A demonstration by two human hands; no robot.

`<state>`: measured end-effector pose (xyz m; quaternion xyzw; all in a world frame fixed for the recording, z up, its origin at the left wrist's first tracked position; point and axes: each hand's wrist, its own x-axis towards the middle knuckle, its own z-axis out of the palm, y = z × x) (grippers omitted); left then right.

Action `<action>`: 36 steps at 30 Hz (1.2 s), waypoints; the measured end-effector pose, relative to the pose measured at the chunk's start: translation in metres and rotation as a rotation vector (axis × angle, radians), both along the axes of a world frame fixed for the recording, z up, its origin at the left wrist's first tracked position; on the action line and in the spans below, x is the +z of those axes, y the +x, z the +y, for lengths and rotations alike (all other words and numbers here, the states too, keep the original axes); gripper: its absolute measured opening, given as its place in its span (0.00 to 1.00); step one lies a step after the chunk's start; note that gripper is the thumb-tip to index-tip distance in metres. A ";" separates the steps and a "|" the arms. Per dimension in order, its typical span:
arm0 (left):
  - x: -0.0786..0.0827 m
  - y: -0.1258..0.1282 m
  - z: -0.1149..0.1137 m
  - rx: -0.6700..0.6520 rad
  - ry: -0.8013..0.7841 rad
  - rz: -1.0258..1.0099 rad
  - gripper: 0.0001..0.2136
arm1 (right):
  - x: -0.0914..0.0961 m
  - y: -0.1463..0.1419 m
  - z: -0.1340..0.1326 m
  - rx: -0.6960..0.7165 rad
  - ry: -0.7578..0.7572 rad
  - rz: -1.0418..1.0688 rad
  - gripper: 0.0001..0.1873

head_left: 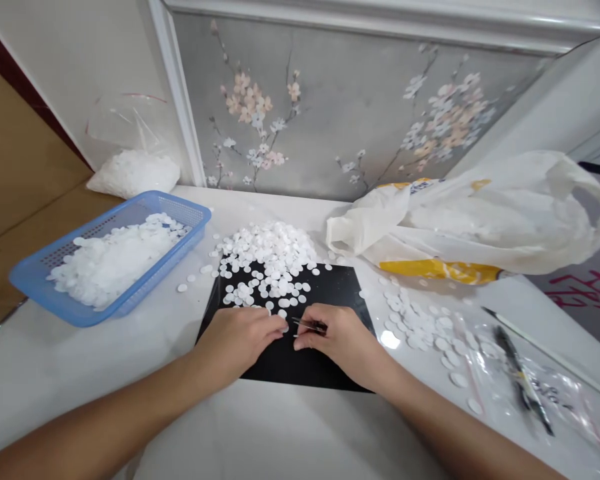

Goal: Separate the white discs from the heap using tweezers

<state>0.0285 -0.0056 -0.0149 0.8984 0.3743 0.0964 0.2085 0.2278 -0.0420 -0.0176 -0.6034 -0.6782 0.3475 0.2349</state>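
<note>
My right hand [337, 337] is closed around a pair of dark metal tweezers [310, 325], whose tips point left towards my left hand. My left hand [245, 340] has its thumb and forefinger pinched together, with the edge of a small white disc [285, 329] showing at the fingertips. Both hands are low over a black sheet [300, 367] on the white table. Just beyond my fingers, a heap of thin round white discs [275, 250] covers the far part of the sheet and spills past its edge.
A blue basket [123, 303] of white discs stands at left, a clear bag [135, 170] of white pieces behind it. A white and yellow plastic bag [460, 220] lies at right. Nearer are scattered discs [420, 323], a black pen-like tool [523, 380], a white stick [545, 350] and clear zip bags [555, 393].
</note>
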 end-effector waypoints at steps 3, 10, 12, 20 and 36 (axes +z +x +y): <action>-0.003 0.000 0.002 -0.020 0.018 0.002 0.10 | -0.002 0.002 0.002 -0.002 0.054 -0.015 0.08; -0.002 -0.009 0.006 -0.055 -0.029 -0.073 0.10 | -0.008 0.006 0.004 -0.026 0.213 0.024 0.06; 0.001 -0.009 0.006 -0.019 -0.065 -0.085 0.08 | -0.010 0.003 0.002 -0.011 0.225 0.040 0.06; 0.007 -0.006 0.008 0.118 -0.143 0.058 0.07 | -0.013 -0.017 -0.004 0.044 0.246 -0.106 0.02; 0.000 -0.014 0.009 0.001 -0.048 -0.069 0.11 | -0.005 0.007 -0.006 0.102 0.237 0.077 0.04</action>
